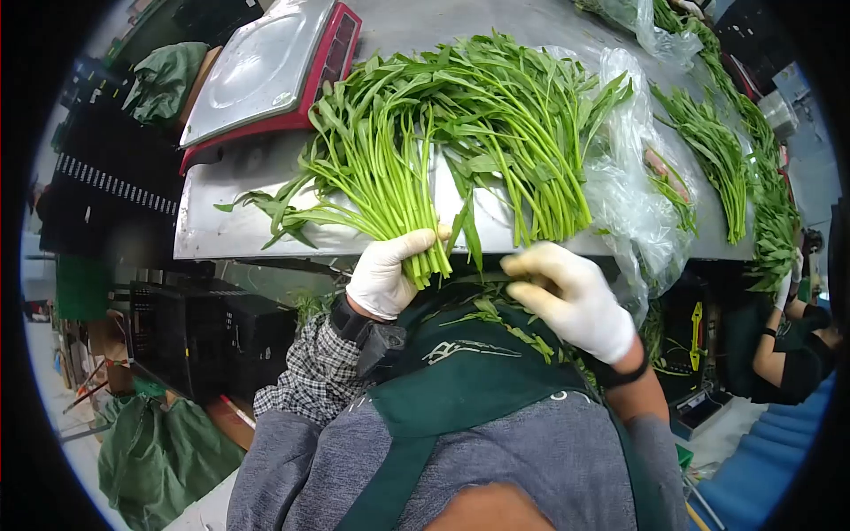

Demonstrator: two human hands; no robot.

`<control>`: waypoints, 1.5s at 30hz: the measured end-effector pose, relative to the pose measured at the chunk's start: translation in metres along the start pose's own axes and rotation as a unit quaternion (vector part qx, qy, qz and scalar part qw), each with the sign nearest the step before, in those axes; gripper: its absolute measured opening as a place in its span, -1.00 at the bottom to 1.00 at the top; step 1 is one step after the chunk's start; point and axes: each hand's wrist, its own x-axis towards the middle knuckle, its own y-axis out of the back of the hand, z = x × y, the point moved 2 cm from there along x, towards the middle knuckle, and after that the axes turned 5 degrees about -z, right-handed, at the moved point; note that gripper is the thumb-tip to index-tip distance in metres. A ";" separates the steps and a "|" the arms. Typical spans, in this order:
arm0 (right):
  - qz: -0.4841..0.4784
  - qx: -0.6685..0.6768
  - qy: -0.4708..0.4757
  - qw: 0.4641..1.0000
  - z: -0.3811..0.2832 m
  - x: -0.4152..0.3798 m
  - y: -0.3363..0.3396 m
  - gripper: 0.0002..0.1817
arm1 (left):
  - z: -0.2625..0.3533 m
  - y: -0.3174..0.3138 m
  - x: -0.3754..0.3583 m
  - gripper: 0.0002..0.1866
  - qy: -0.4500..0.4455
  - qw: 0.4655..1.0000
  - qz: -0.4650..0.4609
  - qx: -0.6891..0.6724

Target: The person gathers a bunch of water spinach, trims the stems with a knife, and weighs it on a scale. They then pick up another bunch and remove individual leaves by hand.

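My left hand [394, 270], in a white glove, is closed around the stem ends of a bunch of leafy greens [390, 168] at the table's front edge. The leaves of that bunch spread away over the metal table. My right hand [567, 296], also gloved, hovers just off the edge, fingers curled and apart, with nothing visible between them. Beyond it lies a second bunch of greens [540, 168], its cut stems toward me. A few loose leaves [467, 226] hang over the edge between my hands.
A red and silver scale [261, 71] stands at the table's left. Clear plastic bags [624, 177] lie right of the bunches, with more greens [717, 159] beyond. A co-worker's gloved hand [784, 288] holds greens at the far right. Black crates [195, 336] stand below the table.
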 end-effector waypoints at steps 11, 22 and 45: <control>-0.055 -0.003 -0.013 0.998 0.007 0.046 -0.056 -0.77 | 0.002 0.004 -0.005 -0.68 -0.002 0.999 -0.031 -0.021; 0.042 -0.316 -0.012 0.948 0.021 0.070 -0.052 -0.51 | 0.016 0.014 -0.012 -0.59 -0.044 0.997 -0.024 0.053; 0.059 -0.163 0.064 0.983 0.011 0.081 -0.016 -0.82 | 0.003 0.005 -0.002 -0.60 0.037 0.999 -0.036 -0.013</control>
